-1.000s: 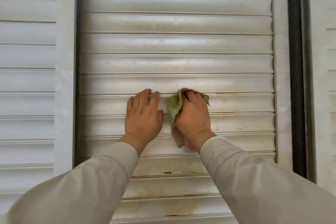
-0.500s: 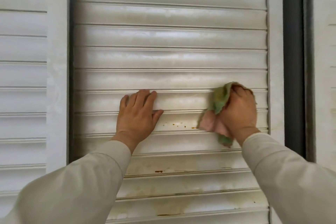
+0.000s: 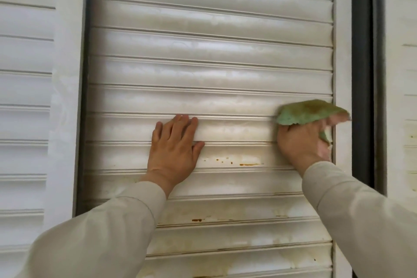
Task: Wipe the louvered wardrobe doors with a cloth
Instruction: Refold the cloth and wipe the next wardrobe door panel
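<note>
The right hand (image 3: 303,142) gripped the cloth (image 3: 309,112) at the slat's (image 3: 237,130) right end; the slat ran leftward toward the flat, spread left hand (image 3: 173,150).

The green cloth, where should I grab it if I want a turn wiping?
Probably the floppy top flap of the green cloth, which sticks up free above the right hand that holds the bunched lower part against the louvered door. Come from above, since the hand covers it from below.
</note>
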Available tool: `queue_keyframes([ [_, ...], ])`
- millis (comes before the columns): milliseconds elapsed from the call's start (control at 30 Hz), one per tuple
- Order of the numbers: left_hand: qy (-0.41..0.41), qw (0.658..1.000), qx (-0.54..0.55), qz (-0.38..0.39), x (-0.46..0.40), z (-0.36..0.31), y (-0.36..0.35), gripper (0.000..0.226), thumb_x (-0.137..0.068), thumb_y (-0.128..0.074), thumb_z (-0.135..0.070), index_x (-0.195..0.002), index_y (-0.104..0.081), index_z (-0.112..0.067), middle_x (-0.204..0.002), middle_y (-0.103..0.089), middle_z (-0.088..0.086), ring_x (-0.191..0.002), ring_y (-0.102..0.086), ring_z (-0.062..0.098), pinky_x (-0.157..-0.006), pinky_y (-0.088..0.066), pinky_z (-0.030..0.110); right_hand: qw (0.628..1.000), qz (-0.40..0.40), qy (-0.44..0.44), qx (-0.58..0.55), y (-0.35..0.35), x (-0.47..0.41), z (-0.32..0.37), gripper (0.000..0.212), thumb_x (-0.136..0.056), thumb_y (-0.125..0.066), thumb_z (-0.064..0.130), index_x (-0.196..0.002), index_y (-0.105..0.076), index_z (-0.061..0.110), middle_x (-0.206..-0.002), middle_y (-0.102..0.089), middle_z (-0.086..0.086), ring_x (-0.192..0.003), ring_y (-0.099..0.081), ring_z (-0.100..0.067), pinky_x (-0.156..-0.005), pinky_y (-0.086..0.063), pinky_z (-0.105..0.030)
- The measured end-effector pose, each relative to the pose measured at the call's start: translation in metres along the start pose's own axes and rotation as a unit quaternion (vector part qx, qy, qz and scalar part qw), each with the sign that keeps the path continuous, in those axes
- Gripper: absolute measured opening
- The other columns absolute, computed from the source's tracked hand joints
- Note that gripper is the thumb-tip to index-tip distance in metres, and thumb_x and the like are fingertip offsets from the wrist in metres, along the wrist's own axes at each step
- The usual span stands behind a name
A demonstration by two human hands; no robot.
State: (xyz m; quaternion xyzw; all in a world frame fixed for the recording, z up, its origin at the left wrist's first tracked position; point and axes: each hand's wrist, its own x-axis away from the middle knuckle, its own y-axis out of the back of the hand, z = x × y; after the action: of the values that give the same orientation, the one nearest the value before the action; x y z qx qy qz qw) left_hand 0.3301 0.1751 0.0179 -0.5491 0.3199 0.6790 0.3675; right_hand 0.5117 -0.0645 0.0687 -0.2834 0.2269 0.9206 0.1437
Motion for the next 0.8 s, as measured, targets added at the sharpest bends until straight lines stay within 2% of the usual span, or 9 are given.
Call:
queue_keyframes([
  [67, 0.004, 1.000, -0.002, -0.018, 0.001, -0.001, -0.003, 0.056, -0.095, -0.045, -0.048, -0.138, -0.057, -0.013, -0.137, -0.055, 0.010, -0.133, -0.042, 0.029, -0.111, -0.028, 0.055, 0.998, -0.011, 0.051, 0.025, -0.013, 0.027, 0.024, 0.130, -0.065, -0.038, 0.087, -0.151, 0.021, 0.010, -0.138, -0.053, -0.017, -0.117, -0.058, -0.044, -0.099, -0.043, -0.053],
  [100, 0.004, 1.000, -0.002, -0.025, 0.001, -0.002, -0.005, 0.056, -0.095, -0.045, -0.047, -0.138, -0.058, -0.013, -0.137, -0.056, 0.010, -0.133, -0.042, 0.029, -0.111, -0.028, 0.055, 0.986, -0.034, 0.151, 0.059, -0.023, 0.037, 0.031, 0.126, -0.066, -0.035, 0.088, -0.155, 0.007, 0.009, -0.134, -0.057, -0.011, -0.114, -0.061, -0.040, -0.098, -0.047, -0.050],
  [167, 0.001, 0.999, -0.005, -0.038, 0.001, -0.001, -0.006, 0.056, -0.095, -0.046, -0.047, -0.137, -0.059, -0.013, -0.137, -0.057, 0.011, -0.132, -0.043, 0.029, -0.111, -0.028, 0.054, 0.916, -0.033, 0.380, 0.127, -0.037, 0.057, 0.047, 0.087, -0.084, -0.037, 0.070, -0.146, -0.038, 0.009, -0.129, -0.059, -0.012, -0.118, -0.056, -0.036, -0.104, -0.042, -0.045],
  [233, -0.001, 0.999, -0.007, -0.046, 0.002, -0.001, -0.007, 0.056, -0.095, -0.046, -0.047, -0.137, -0.060, -0.013, -0.137, -0.057, 0.011, -0.132, -0.044, 0.029, -0.111, -0.030, 0.054, 0.862, -0.002, 0.486, 0.141, -0.043, 0.055, 0.049, 0.061, -0.095, -0.032, 0.054, -0.133, -0.050, 0.011, -0.127, -0.056, -0.015, -0.122, -0.048, -0.037, -0.108, -0.033, -0.046],
  [300, -0.002, 0.999, -0.005, -0.047, 0.002, -0.001, -0.008, 0.055, -0.095, -0.047, -0.047, -0.137, -0.059, -0.013, -0.137, -0.057, 0.010, -0.133, -0.044, 0.029, -0.111, -0.030, 0.055, 0.879, -0.009, 0.457, 0.137, -0.032, 0.043, 0.039, 0.060, -0.097, -0.021, 0.058, -0.135, -0.043, 0.017, -0.131, -0.051, -0.012, -0.123, -0.046, -0.037, -0.107, -0.034, -0.048],
  [433, -0.001, 0.999, -0.004, -0.046, 0.003, -0.002, -0.008, 0.055, -0.096, -0.047, -0.047, -0.138, -0.059, -0.013, -0.138, -0.056, 0.010, -0.134, -0.043, 0.029, -0.112, -0.028, 0.055, 0.974, -0.050, 0.206, 0.084, -0.007, -0.021, -0.013, 0.064, -0.092, -0.023, 0.066, -0.129, -0.050, 0.021, -0.133, -0.050, -0.017, -0.120, -0.051, -0.041, -0.099, -0.043, -0.050],
  [567, -0.002, 0.999, -0.001, -0.050, 0.002, -0.005, -0.009, 0.055, -0.096, -0.048, -0.046, -0.138, -0.058, -0.012, -0.138, -0.055, 0.011, -0.134, -0.042, 0.029, -0.113, -0.027, 0.055, 0.997, 0.030, 0.067, -0.019, -0.007, -0.045, -0.057, 0.081, -0.072, -0.036, 0.080, -0.129, -0.056, 0.026, -0.129, -0.059, -0.004, -0.122, -0.052, -0.032, -0.104, -0.040, -0.041],
  [667, 0.001, 0.999, -0.001, -0.044, 0.001, -0.010, -0.009, 0.055, -0.096, -0.047, -0.046, -0.139, -0.058, -0.012, -0.139, -0.055, 0.011, -0.135, -0.042, 0.029, -0.114, -0.025, 0.054, 0.998, 0.037, 0.017, -0.053, -0.011, -0.045, -0.063, 0.092, -0.065, -0.037, 0.088, -0.136, -0.051, 0.030, -0.134, -0.057, -0.004, -0.123, -0.052, -0.031, -0.109, -0.040, -0.047],
  [800, 0.001, 0.999, -0.003, -0.035, 0.002, -0.010, -0.007, 0.056, -0.096, -0.046, -0.046, -0.139, -0.057, -0.012, -0.139, -0.055, 0.011, -0.135, -0.042, 0.029, -0.114, -0.025, 0.053, 0.998, 0.035, 0.042, -0.030, 0.004, -0.049, -0.039, 0.092, -0.071, -0.038, 0.082, -0.146, -0.040, 0.028, -0.146, -0.046, -0.010, -0.132, -0.044, -0.037, -0.114, -0.033, -0.048],
])
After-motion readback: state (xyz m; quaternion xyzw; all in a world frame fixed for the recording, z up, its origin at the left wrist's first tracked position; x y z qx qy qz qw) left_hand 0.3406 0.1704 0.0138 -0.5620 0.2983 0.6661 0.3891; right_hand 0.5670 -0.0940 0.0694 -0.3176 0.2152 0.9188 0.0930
